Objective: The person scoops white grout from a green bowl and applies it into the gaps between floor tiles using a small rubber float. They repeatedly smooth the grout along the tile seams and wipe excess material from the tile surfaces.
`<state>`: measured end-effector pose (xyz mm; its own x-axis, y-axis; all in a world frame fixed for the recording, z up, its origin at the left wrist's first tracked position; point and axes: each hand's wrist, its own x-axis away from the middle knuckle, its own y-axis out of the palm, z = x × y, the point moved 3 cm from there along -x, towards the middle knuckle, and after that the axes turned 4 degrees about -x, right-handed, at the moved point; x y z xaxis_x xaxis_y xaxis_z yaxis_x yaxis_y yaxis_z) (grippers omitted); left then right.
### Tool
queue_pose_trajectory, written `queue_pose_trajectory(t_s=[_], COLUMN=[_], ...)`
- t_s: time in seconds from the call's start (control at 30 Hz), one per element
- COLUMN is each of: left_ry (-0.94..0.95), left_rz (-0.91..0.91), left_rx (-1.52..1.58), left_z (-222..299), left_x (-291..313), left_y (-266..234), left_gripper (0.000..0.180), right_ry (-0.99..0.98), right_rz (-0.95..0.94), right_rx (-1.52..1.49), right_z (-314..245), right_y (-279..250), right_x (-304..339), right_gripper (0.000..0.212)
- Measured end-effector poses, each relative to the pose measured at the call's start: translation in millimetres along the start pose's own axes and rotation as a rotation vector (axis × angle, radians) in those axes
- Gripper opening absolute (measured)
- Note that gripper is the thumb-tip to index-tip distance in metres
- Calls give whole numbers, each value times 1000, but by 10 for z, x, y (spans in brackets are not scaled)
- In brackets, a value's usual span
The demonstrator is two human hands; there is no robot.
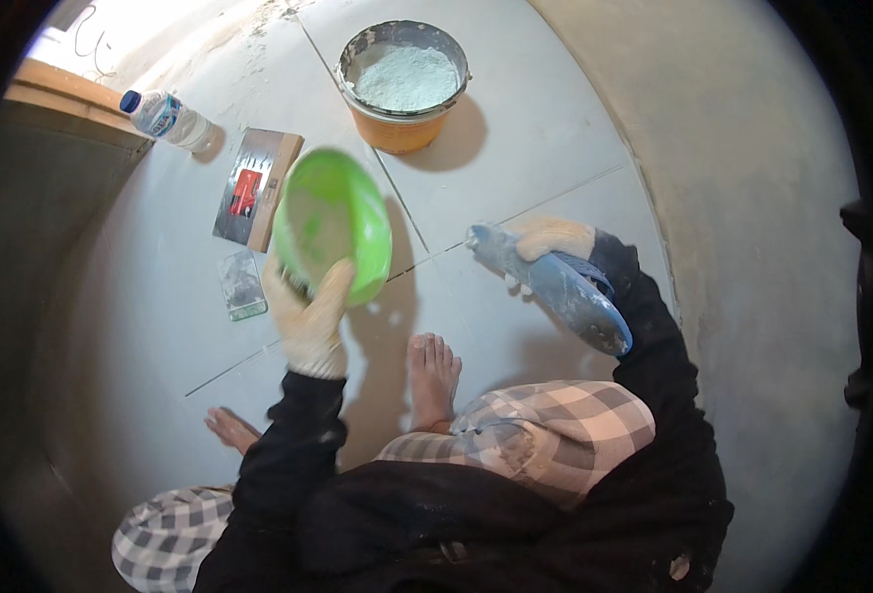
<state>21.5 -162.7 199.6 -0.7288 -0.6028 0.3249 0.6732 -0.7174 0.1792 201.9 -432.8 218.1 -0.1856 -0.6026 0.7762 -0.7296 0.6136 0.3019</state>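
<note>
My left hand (306,314), in a pale glove, grips a lime-green bowl (372,242) by its near rim. The bowl is tilted, and a pale residue coats its inside. At the right my gloved right hand (553,240) is closed around what looks like a blue sandal (580,306), smeared with white and held above the floor. Its strap shows beside my wrist. Beyond both hands stands an orange bucket (397,130) with a dark, crusted rim, holding pale powder (407,79).
Left of the bowl, a wide steel scraper blade (244,188) with a wooden back lies on the tiled floor (496,128). Near it are a small flat grey rectangle (243,285) and a clear water bottle (172,121) with a blue cap. A wall (743,198) rises at the right.
</note>
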Motion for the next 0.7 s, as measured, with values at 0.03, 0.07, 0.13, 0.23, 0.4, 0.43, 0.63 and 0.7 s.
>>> queue_pose_trajectory(t_s=[0.03,0.07,0.13,0.23,0.4,0.43,0.63,0.7], left_ry=[-112,-209,-353,-510,-505,-511,-560,-481], left_rz=[-48,-8,-10,38,-37,-34,0,7], left_rx=[181,215,297,383,416,434,533,562], left_z=[31,50,68,-13,-208,-247,-340,-320], left_x=[168,304,561,715,646,636,566,529], left_y=[-162,-290,-491,-617,-572,-569,-602,-610], left_gripper=[66,62,55,51,47,47,41,40], right_ry=[-2,12,-21,-118,-450,-339,-18,149], right_rz=[42,70,108,159,452,486,336,203], right_rx=[-127,-260,-200,114,1315,1430,1803,2020], right_z=[127,214,330,395,475,536,349,186], right_y=[-55,-116,-186,-140,332,410,502,439], right_x=[30,35,-26,-267,-581,-613,-479,-501], right_gripper=[58,59,61,62,63,63,49,43])
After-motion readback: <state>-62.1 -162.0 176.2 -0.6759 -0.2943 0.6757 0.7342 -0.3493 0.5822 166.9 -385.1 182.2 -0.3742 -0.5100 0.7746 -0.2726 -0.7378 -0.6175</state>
